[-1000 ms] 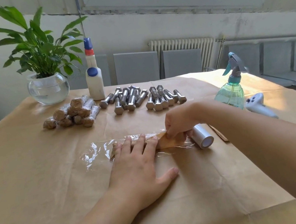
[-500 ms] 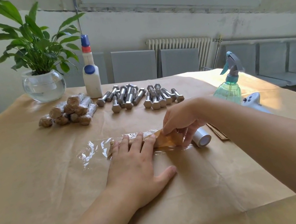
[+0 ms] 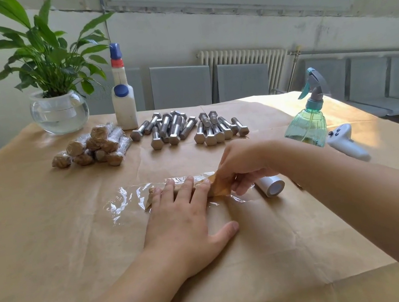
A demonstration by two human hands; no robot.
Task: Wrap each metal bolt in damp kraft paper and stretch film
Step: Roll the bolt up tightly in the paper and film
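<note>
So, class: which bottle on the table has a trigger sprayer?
The translucent green spray bottle at the right; the white bottle has blue caps instead.

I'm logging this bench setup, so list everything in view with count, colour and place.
wrapped bolts: pile, brown under clear film, far left
bare bolts: about twenty, silver, far centre
paper-wrapped bolt: one, brown, on the film under both hands
stretch film: one sheet, clear, centre
film roll: one, white, right of hands
spray bottle: one, teal, right
glue bottle: one, white, blue caps, far
potted plant: one, green, glass bowl, far left
controller: one, white, right
table paper: brown, covering table
left hand: pressing flat
right hand: pinching the paper end
</note>
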